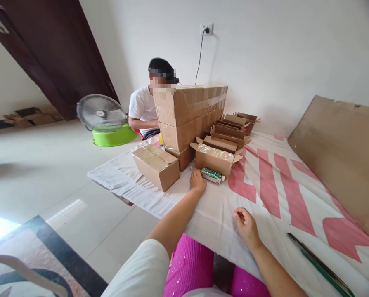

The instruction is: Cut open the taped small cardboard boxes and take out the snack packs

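My left hand (198, 182) reaches forward over the table, its fingers curled at the left end of a small green-and-white printed box (212, 175). That box lies on its side, in front of an open brown carton (214, 162) with clear tape across it. The undersides of my left fingers are hidden. My right hand (246, 225) hovers nearer to me, over the front part of the cloth, with fingers loosely curled in and nothing seen in them. A taped brown carton (156, 166) sits to the left of my left hand.
Stacked brown cartons (189, 117) rise beyond my left hand, with a person (143, 107) behind them. Several open cartons (234, 128) line up along the stack. A white-and-red cloth (274, 177) covers the table. A long dark-green tool (322, 264) and a large cardboard sheet (342, 152) are at right.
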Demonstrator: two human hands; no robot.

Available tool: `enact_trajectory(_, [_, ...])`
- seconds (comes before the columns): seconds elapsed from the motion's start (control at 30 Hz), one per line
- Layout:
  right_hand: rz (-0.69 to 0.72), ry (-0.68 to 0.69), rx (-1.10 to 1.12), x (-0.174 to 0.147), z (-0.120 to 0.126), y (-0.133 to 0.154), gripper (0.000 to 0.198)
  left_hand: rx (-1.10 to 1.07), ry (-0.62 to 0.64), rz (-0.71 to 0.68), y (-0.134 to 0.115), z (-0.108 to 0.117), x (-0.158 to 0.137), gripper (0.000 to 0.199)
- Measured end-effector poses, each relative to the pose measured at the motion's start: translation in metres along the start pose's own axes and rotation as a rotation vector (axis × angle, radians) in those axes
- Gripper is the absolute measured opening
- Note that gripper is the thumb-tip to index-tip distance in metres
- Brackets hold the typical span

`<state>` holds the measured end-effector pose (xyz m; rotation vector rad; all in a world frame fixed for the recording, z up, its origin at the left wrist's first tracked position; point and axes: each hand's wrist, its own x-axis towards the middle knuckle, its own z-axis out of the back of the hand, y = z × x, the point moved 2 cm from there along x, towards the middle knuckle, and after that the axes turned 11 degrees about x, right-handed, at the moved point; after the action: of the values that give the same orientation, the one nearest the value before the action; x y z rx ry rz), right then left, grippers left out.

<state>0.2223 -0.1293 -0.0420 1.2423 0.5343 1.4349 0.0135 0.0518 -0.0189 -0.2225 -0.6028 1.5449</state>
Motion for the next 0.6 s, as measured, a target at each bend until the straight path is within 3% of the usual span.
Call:
enact_trajectory(0.1, [0.04, -0.074, -0.008, 0.002, 0.003, -0.004, 0.019, -0.018, -0.002, -0.057, -0.004, 0.007, -0.017, 0.048])
enact_trajectory(0.2, [0.018, -0.083, 0.033, 0.0, 0.005, -0.007, 0.025, -0.027, 0.011, -0.215, -0.005, 0.033, -0.041, 0.045])
enact_trajectory(0.3, [-0.104, -0.003, 0.138, -0.004, 0.002, -0.01, 0.025, -0.013, -0.041, -0.354, 0.005, 0.084, -0.043, 0.038])
enact_trajectory(0.37, [-0.174, 0.04, 0.192, -0.006, 0.0, -0.01, 0.026, 0.011, -0.215, -0.356, 0.022, 0.131, -0.023, 0.033])
enact_trajectory(0.43, [-0.209, 0.053, 0.221, -0.007, -0.002, -0.01, 0.029, -0.023, -0.436, -0.21, 0.048, 0.179, 0.009, 0.033])
enact_trajectory(0.5, [-0.234, 0.061, 0.241, -0.007, -0.004, -0.011, 0.031, -0.093, -0.548, 0.044, 0.08, 0.216, 0.039, 0.035])
enact_trajectory(0.53, [-0.242, 0.068, 0.248, -0.007, -0.004, -0.011, 0.032, -0.143, -0.548, 0.194, 0.095, 0.228, 0.049, 0.037])
enact_trajectory(0.6, [-0.243, 0.082, 0.254, -0.007, -0.005, -0.01, 0.031, -0.184, -0.518, 0.301, 0.119, 0.238, 0.057, 0.04])
